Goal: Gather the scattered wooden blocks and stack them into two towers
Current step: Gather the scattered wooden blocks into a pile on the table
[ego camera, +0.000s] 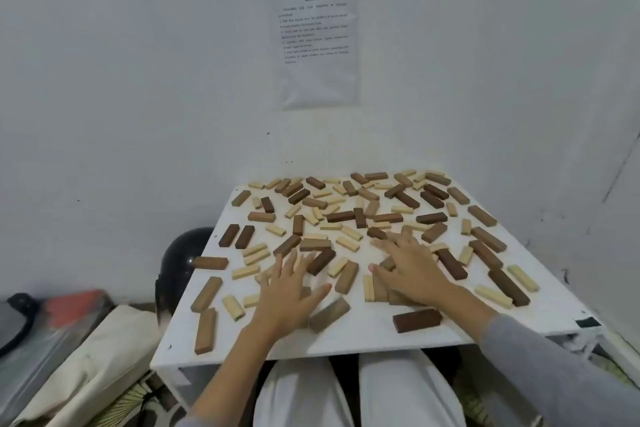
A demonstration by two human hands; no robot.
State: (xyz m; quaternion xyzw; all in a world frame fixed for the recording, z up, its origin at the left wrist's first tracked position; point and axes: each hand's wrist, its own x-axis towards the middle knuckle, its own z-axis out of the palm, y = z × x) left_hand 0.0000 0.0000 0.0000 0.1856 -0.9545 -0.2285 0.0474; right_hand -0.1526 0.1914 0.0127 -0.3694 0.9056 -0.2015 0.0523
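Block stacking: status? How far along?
Done: nothing visible. No tower stands, and the wooden blocks lie scattered flat across the white table. In hand: the left hand and right hand lie flat and open on blocks near the front middle, apparently sweeping them together; neither grips one. Left: nearly all the gathering, then both towers.

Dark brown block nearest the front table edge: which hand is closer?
Right. The right hand lies flat on blocks just beyond the dark brown block; the left hand rests flat farther off, to its left.
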